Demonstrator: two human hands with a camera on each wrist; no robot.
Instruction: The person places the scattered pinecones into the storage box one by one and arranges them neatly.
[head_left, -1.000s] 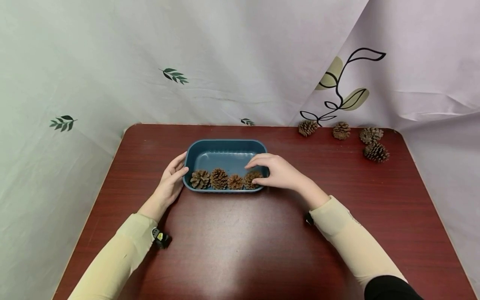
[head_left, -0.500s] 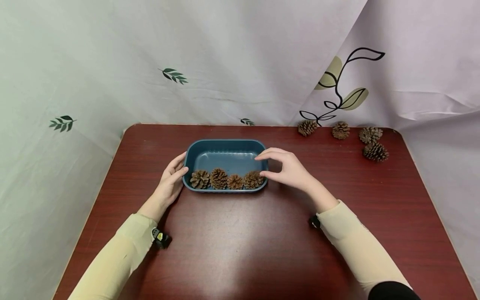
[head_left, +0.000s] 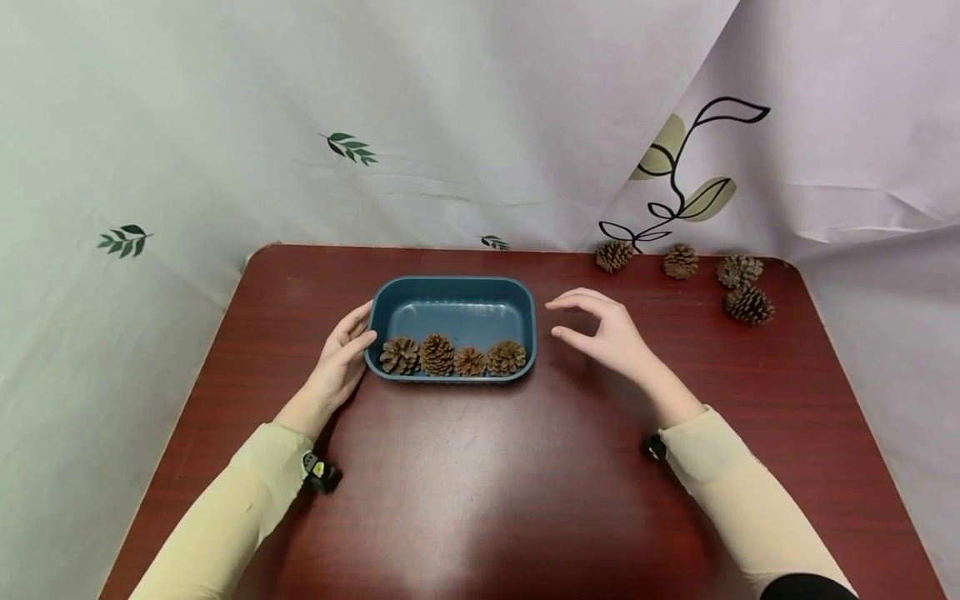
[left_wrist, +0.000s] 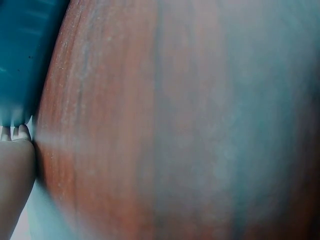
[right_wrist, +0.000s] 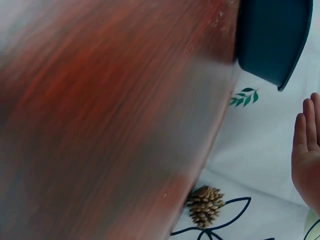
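The left hand [head_left: 341, 358] rests with straight fingers against the left end of the blue tray [head_left: 453, 287], steadying it mid-counter. Four pine cones [head_left: 453, 357] line the tray's near wall. The right hand [head_left: 603, 329] hovers empty and relaxed just right of the tray. A good next grasp would take one loose cone [head_left: 613, 255] at the counter's far right corner, pinched lightly by its sides.

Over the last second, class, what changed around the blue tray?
The right hand let go of the rightmost pine cone and drew back rightward, clear of the blue tray. The left hand stayed at the tray's left end; all four cones stayed in their row.
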